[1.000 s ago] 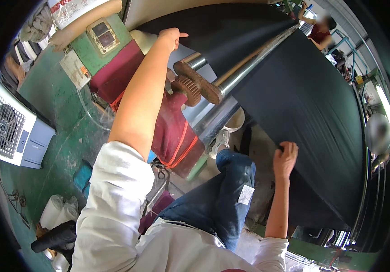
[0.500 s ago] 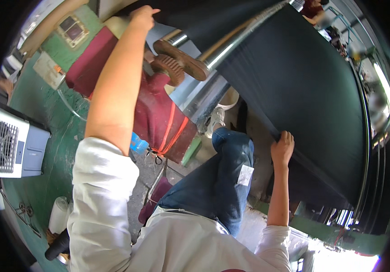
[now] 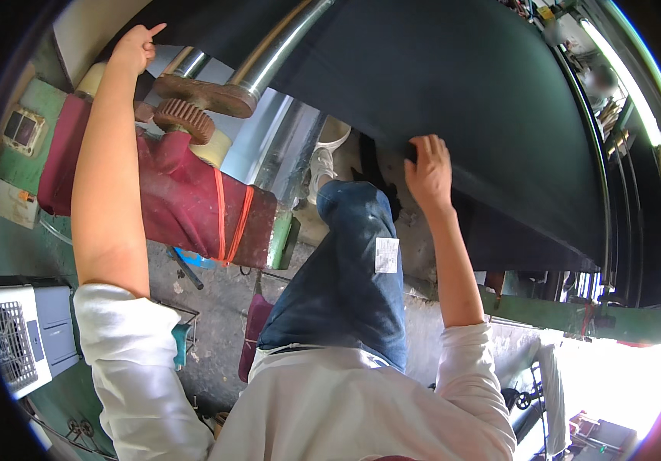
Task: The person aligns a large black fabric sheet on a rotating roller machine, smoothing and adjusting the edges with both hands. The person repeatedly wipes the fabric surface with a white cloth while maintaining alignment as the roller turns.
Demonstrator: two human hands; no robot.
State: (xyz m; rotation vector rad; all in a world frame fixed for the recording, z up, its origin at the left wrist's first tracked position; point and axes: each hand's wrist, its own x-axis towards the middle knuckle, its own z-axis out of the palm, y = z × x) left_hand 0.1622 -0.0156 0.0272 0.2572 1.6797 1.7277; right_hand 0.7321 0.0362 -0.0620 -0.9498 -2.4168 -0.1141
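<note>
A wide sheet of black fabric point(image 3: 438, 84) runs over a shiny metal roller point(image 3: 288, 42) and spreads across the upper right. Beside the fabric at the upper left is my left hand point(image 3: 135, 51), its index finger stretched out and the others curled; I see nothing held in it. My right hand point(image 3: 429, 175) rests at the near edge of the fabric, with fingers extended and thumb apart. Below the roller's left end sit a rusty flat bar point(image 3: 207, 95) and a toothed gear point(image 3: 185, 121).
Maroon cloth point(image 3: 173, 196) tied with orange cord point(image 3: 221, 215) covers a machine part between my arms. A grey-white box with a grille point(image 3: 19, 334) stands at the left. A pale bucket point(image 3: 336, 132) is near my shoe point(image 3: 320, 167). A green beam point(image 3: 614, 316) crosses the right.
The view has shifted, so the machine appears further left. My right hand has loosened from its grip on the fabric edge. My left hand keeps its pointing shape.
</note>
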